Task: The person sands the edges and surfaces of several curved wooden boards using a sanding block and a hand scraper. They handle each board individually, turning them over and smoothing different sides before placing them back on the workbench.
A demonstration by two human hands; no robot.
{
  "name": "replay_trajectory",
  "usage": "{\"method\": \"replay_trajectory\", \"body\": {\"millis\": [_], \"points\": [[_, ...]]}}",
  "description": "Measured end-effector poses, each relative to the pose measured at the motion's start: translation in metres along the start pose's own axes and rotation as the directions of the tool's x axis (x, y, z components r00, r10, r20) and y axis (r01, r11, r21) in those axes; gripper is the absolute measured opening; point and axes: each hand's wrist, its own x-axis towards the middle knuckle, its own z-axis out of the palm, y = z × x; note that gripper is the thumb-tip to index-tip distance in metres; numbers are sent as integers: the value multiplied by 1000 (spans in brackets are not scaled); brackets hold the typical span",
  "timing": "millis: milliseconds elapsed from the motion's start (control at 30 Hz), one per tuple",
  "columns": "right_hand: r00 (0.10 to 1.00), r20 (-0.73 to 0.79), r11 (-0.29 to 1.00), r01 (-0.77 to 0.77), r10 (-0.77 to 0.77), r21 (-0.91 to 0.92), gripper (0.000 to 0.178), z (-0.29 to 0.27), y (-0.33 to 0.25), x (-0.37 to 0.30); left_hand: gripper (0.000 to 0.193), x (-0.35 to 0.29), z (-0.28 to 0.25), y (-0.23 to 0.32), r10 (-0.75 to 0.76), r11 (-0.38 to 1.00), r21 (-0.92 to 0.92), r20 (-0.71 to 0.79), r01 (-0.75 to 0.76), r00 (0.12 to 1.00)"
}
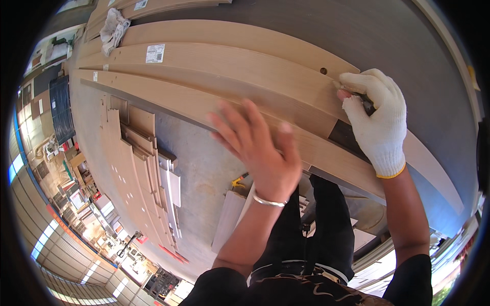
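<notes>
Far left: crumpled white rag (114, 30) lying on the board ends. Three long wood-grain boards run left to right across the grey counter (418, 61), overlapping: near board (168, 95), middle board (204, 64) with a white label (155, 53), far board (229, 35) with a round hole (323, 71) toward its right end. Left, lower down: stacked panels (125, 166) on the floor.

Step in hand: my read is handling or checking the boards, right-end side. Can't pin it tighter from one frame. Next move probably calls for a steady left palm on the near board and fine finger work at the right.

Left hand (263, 153): bare, metal bangle (270, 201) at the wrist, fingers spread, blurred, over the near board's front edge. Contact: can't tell.

Right hand (377, 109): white knit glove, yellow cuff edge, over the right ends of the middle and far boards. Fingers curled toward the thumb, narrow gap between. Something pinkish at the tips, could be a bare fingertip; can't tell whether it's pinching anything.
</notes>
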Motion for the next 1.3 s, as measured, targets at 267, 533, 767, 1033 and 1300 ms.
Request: {"method": "replay_trajectory", "body": {"millis": [267,533,767,1033,1300], "points": [[1000,12,999,11,-11,-36,20,-2,-4,0,62,21,16,26,-76,983,-173,-95,59,993],[999,43,1000,-12,13,-9,24,-5,-8,-1,60,7,14,52,-31,971,-240,-24,24,999],[985,26,970,-175,173,167,27,-11,3,-12,65,-43,12,83,149,841,-540,185,-26,971],[940,-55,928,-323,338,188,31,-18,21,-24,78,-12,10,15,359,874,-402,158,-272,920],[929,-49,928,-362,367,86,34,-20,26,-24,69,96,-28,-95,249,957,-162,33,-241,968]]}}
